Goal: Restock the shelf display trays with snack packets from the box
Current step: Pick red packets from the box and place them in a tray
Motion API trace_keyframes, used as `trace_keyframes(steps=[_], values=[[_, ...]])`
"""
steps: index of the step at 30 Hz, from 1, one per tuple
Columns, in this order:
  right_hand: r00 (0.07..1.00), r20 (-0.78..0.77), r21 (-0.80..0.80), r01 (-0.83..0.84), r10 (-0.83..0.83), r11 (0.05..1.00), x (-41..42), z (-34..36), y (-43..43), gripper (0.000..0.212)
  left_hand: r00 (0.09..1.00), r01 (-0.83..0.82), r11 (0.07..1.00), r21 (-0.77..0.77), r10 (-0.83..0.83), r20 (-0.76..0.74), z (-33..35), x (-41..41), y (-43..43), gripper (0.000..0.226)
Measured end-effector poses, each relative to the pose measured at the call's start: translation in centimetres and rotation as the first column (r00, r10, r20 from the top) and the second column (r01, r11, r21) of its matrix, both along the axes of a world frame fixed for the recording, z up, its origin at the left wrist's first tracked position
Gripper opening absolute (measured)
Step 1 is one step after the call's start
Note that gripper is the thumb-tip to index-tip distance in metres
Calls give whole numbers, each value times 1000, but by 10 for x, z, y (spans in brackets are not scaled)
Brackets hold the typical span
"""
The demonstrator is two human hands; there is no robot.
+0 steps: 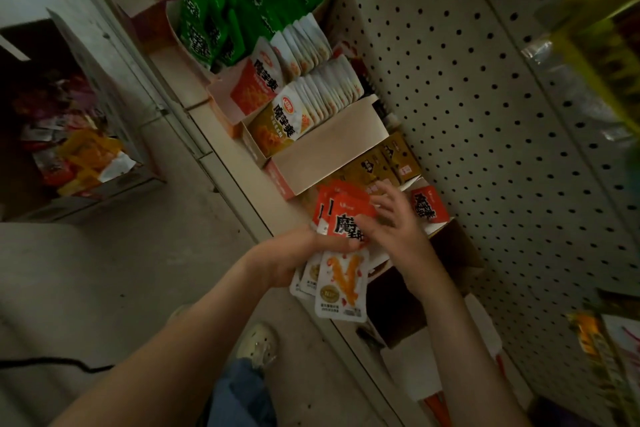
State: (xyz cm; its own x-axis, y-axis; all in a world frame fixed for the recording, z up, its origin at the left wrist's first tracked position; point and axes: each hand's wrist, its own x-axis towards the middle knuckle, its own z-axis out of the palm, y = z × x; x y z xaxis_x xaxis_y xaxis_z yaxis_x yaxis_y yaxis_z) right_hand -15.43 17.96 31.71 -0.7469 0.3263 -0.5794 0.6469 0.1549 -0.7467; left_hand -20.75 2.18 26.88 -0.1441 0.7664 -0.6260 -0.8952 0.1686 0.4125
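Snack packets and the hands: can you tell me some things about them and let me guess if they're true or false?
1. The left hand holds a bunch of red packets. True.
2. The green packets are right next to the hands. False: they stand in the far tray, further along the shelf.
3. The right hand pinches the top one of the red packets. True.
4. The wall behind the shelf has no holes. False: it is a pegboard full of holes.
5. The box on the floor is empty. False: it holds a pile of packets.
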Motion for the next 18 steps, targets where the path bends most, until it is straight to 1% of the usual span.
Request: trace_keyframes(steps=[1, 3, 4, 6, 9, 12, 14, 16, 17, 18], values=[[999, 40, -101, 8, -4, 995, 0, -1, -3, 71, 1000, 5, 1000, 22, -5, 13, 2, 0, 1, 14], [991, 86, -279, 124, -104, 952, 2, -8, -9, 64, 1000, -1, 999, 55, 0, 25, 6, 2, 5, 18], [983, 83, -340, 181, -162, 923, 3, -11, -11, 60, 1000, -8, 998, 64, 6, 25, 8, 2, 6, 22], [966, 57, -401, 253, -251, 880, 5, -15, -13, 56, 1000, -16, 999, 42, 16, 3, 8, 3, 8, 32], [947, -35, -404, 280, -320, 871, 8, -18, -9, 59, 995, -8, 999, -31, 5, -97, 3, 2, 12, 39], [942, -98, -333, 273, -322, 902, 10, -16, -5, 53, 955, 44, 994, -102, -71, -287, -3, 1, 18, 41], [939, -89, -317, 289, -332, 903, 14, -17, -2, 52, 910, 90, 988, -129, -134, -391, -4, 4, 22, 49], [937, -46, -328, 314, -347, 891, 18, -19, 1, 45, 881, 80, 983, -168, -149, -450, -6, 8, 21, 48], [940, -31, -294, 315, -339, 902, 20, -20, 2, 39, 874, 57, 982, -181, -137, -466, -8, 10, 19, 48], [951, -20, -211, 296, -307, 931, 21, -21, 3, 33, 880, 21, 984, -177, -102, -464, -10, 11, 15, 49]])
